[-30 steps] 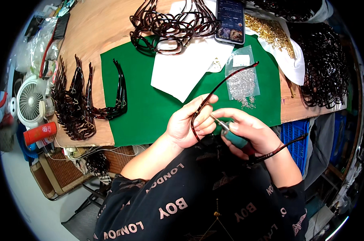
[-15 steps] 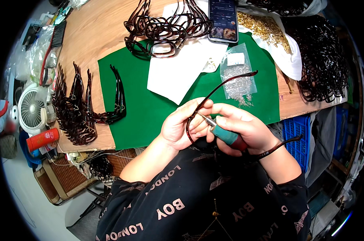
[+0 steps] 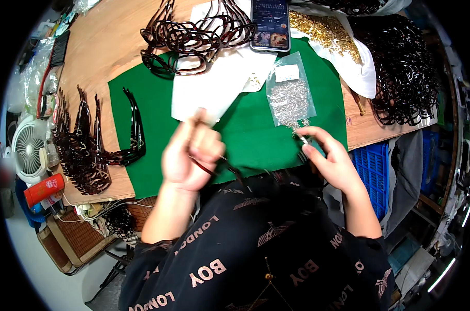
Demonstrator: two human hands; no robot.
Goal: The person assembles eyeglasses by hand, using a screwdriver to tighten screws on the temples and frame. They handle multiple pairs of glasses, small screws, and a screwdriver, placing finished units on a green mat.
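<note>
My left hand (image 3: 191, 155), smeared by motion, is curled around a dark tortoiseshell eyeglass frame (image 3: 203, 166) over the left of the green mat. Much of that frame is blurred or hidden by the fingers. My right hand (image 3: 332, 161) reaches to the open mouth of a clear plastic bag (image 3: 291, 101) of tiny silver metal pieces. Some pieces (image 3: 299, 124) have spilled out there. Between my right thumb and forefinger a metal tip (image 3: 302, 138) shows, apparently of the screwdriver; its handle is mostly hidden under the hand.
The green mat (image 3: 245, 140) covers the wooden table's near part. Dark eyeglass frames stand at left (image 3: 84, 150) and pile up at the back (image 3: 193, 41) beside a phone (image 3: 270, 26). White cloth holds gold-coloured pieces (image 3: 325, 35); a heap of dark parts (image 3: 403, 72) lies at right.
My hands have separated: the left moved left with the eyeglass frame, the right moved up to the spilled silver pieces. The screwdriver tip has left the frame. The whole view has shifted slightly.
</note>
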